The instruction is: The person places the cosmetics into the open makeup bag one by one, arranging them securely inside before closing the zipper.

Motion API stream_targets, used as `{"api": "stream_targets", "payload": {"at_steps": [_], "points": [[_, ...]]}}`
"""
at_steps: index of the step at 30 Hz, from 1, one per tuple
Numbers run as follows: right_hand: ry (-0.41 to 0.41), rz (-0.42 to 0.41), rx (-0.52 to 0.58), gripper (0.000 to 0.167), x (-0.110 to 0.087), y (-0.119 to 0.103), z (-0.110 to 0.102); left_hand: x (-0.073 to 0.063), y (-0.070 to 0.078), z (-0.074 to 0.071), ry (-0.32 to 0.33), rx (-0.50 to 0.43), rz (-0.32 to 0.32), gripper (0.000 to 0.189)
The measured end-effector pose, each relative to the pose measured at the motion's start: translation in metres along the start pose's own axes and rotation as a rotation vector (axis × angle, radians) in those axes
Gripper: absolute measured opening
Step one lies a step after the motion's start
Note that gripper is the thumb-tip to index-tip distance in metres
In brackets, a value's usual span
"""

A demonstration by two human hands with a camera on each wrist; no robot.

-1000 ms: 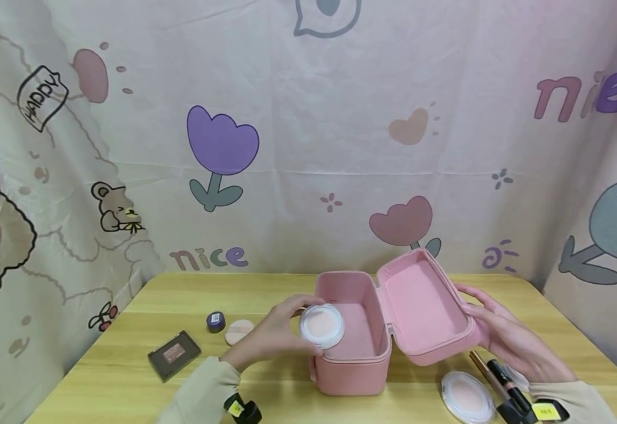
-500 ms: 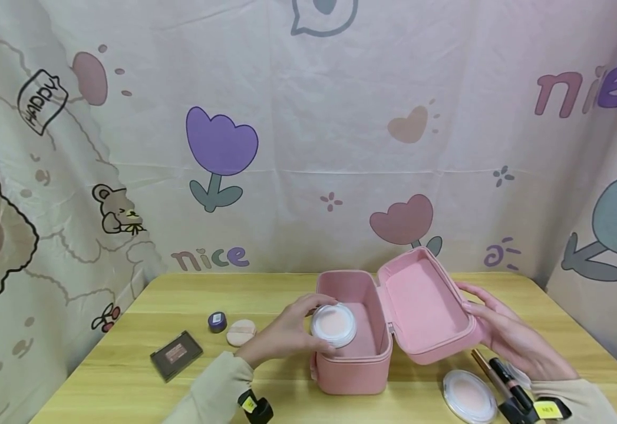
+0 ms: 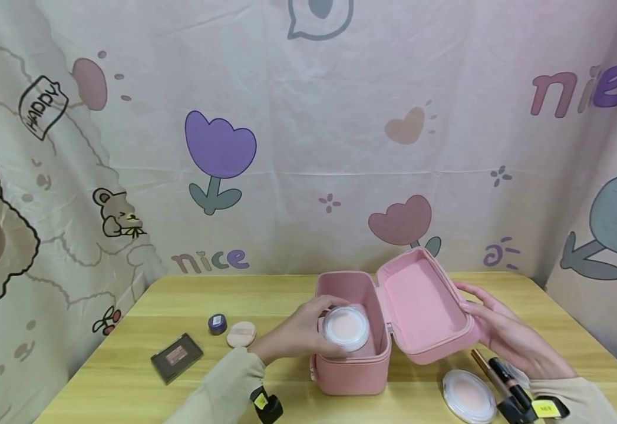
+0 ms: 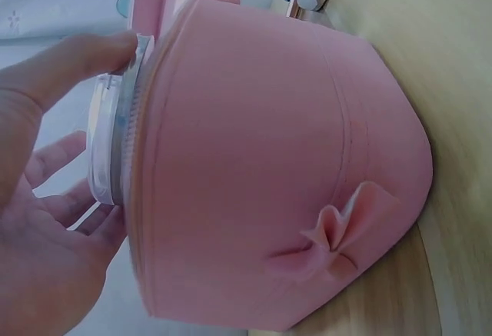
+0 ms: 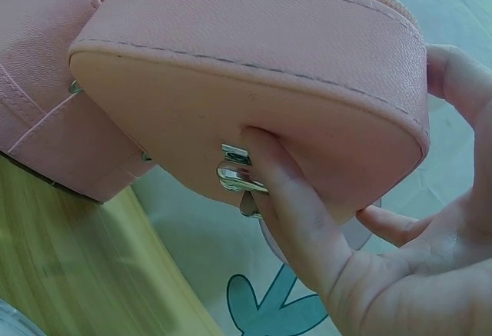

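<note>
Behind the wood-grained table, a pale cloth printed with flowers, hearts and lettering spans the background. On the tabletop, right of centre, a pink case stands upright with its top open. Its lid, hinged along the right side, is folded outward and tilted, the lining exposed. The right hand holds this lid by its outer edge, the digits set on either face. The left hand pinches a round compact between thumb and fingers at opposite edges; the compact is at the mouth of the case, though contact with the rim cannot be judged. At far left lies a dark palette. Near the right hand, a second compact lies flat beside a gold-toned tube and a black tube, both partly hidden. Between palette and case, a powder puff lies just beside a blue jar. Smallest is the metal clasp on the lid's outer face, beside one right-hand digit.
</note>
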State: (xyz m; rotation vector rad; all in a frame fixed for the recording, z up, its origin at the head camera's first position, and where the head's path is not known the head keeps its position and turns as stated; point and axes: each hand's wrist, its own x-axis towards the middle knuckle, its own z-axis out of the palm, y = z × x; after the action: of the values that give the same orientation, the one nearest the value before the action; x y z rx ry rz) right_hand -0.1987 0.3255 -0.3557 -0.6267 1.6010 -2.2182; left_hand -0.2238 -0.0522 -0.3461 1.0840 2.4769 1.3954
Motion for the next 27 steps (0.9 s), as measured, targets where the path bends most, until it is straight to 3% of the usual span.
{"api": "stream_targets", "payload": {"at_steps": [7, 21, 27], "points": [[0.02, -0.004, -0.016, 0.042, 0.001, 0.0, 0.002, 0.017, 0.002, 0.008, -0.011, 0.154, 0.052, 0.07], [0.029, -0.001, -0.038, 0.042, -0.001, 0.001, 0.003, 0.021, 0.005, 0.014, -0.06, 0.158, 0.017, 0.069], [0.034, -0.007, -0.045, 0.04, -0.001, -0.001, 0.005, 0.026, 0.005, 0.014, -0.063, 0.197, 0.048, 0.067]]}}
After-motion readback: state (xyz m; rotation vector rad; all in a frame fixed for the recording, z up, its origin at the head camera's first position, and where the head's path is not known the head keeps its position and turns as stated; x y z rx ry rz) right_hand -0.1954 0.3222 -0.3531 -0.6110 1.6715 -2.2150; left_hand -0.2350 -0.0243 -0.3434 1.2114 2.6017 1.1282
